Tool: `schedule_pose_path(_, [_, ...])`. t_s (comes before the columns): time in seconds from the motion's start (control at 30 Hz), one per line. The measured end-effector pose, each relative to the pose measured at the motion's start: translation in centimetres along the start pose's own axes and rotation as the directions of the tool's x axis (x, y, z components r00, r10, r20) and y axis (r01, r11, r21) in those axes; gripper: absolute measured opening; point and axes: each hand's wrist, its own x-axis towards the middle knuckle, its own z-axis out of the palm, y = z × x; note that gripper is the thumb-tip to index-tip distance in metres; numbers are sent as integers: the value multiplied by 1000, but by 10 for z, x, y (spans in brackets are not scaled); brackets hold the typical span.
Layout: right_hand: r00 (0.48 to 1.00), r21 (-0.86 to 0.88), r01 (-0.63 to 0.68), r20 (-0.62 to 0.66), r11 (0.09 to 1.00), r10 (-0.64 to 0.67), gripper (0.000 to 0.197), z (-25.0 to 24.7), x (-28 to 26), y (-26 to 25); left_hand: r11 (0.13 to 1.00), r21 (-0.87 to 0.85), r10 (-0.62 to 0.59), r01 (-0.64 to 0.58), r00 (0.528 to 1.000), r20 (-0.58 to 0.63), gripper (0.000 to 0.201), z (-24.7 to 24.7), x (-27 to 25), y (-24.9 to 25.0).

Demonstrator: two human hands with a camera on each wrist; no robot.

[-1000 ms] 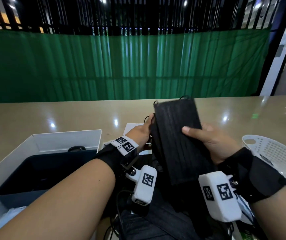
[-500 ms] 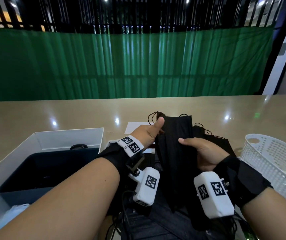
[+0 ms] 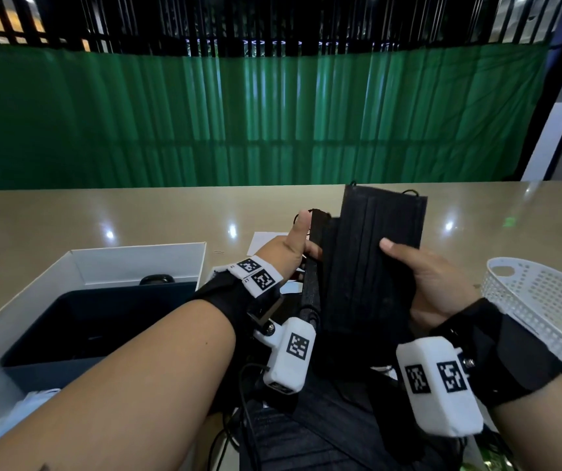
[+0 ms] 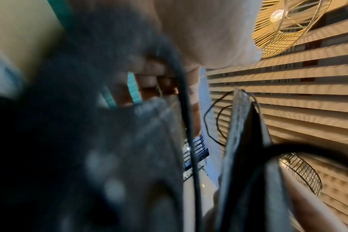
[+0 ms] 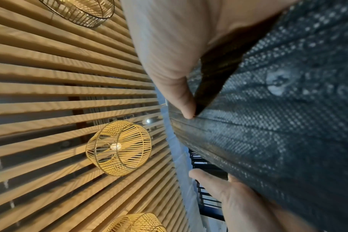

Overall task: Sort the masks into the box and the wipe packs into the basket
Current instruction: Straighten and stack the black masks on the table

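Observation:
Above the table, my right hand (image 3: 418,277) grips a stack of black masks (image 3: 371,260) held upright, thumb across the front. In the right wrist view the same stack (image 5: 284,125) fills the right side, pinched under the thumb. My left hand (image 3: 293,246) holds a thinner bunch of black masks (image 3: 311,287) by its left edge, thumb raised. In the left wrist view the black masks (image 4: 244,141) and ear loops show blurred. The white box (image 3: 136,263) with a dark inside stands at the left. The white perforated basket (image 3: 541,300) sits at the right.
More black masks (image 3: 323,433) and cables lie in the foreground below my wrists. White paper (image 3: 266,239) lies on the beige table (image 3: 103,219) behind my hands. A white mask (image 3: 11,416) shows at the lower left. A green curtain closes off the far side.
Both hands have risen from the table with the black masks. The right hand's stack now stands higher and is split from the thinner bunch in the left hand.

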Motion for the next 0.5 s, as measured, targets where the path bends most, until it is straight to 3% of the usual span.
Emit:
schedule_pose_path(0.1, [998, 101, -44, -39, 994, 48, 49, -2, 12, 1, 999, 32, 14, -16, 999, 48, 84, 2, -5, 4])
schedule_pose_path(0.23, [992, 42, -104, -70, 994, 106, 29, 3, 22, 9, 990, 140, -54, 35, 990, 130, 93, 2, -11, 6])
schedule_pose_path(0.27, [993, 22, -96, -68, 995, 97, 26, 4, 24, 12, 993, 108, -67, 52, 987, 144, 83, 2, -11, 5])
schedule_pose_path(0.37, [996, -35, -67, -58, 997, 65, 22, 7, 26, 21, 999, 2, -48, 49, 985, 165, 23, 1, -7, -1])
schedule_pose_path(0.5, [992, -188, -63, -119, 980, 41, 27, 8, 30, 36, 997, -69, -16, 23, 994, 110, 8, 0, -3, -3])
